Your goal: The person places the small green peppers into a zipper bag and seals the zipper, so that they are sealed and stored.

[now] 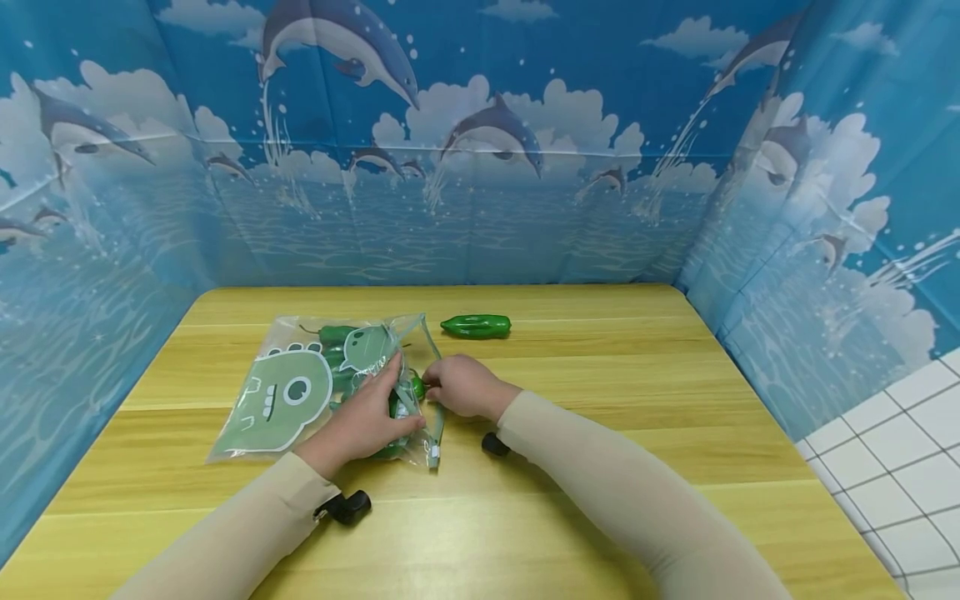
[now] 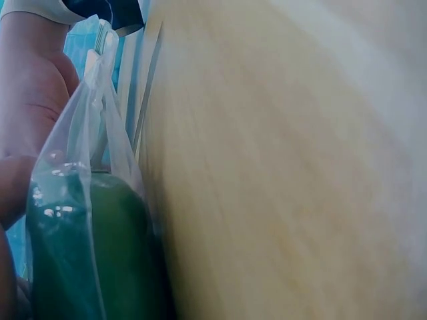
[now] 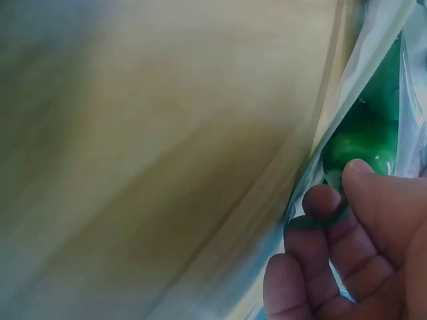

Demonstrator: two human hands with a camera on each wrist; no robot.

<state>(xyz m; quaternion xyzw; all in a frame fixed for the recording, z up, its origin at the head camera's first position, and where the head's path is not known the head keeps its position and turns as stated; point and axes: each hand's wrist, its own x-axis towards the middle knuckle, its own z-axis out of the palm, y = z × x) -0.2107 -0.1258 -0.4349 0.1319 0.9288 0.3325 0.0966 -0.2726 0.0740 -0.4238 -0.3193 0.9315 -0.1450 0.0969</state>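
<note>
A clear zip bag [image 1: 247, 400] with a green cartoon print lies on the table, its mouth toward the right. Several green peppers [image 1: 335, 334] show through the plastic. My left hand [image 1: 367, 421] rests on the bag near its mouth, index finger and thumb spread over the plastic; its other fingers are hidden in the head view. At the mouth, my right hand [image 1: 467, 387] pinches a green pepper [image 3: 363, 143] by its stem between thumb and fingers. The pepper's body is inside the opening. In the left wrist view, a pepper [image 2: 120, 247] bulges through the plastic beside the hand.
Another green pepper [image 1: 476, 326] lies on the wooden table [image 1: 600, 350] behind the right hand. A slider [image 1: 433, 454] sits at the near end of the bag's zip. Dolphin-print curtains [image 1: 480, 225] surround the table's back and sides.
</note>
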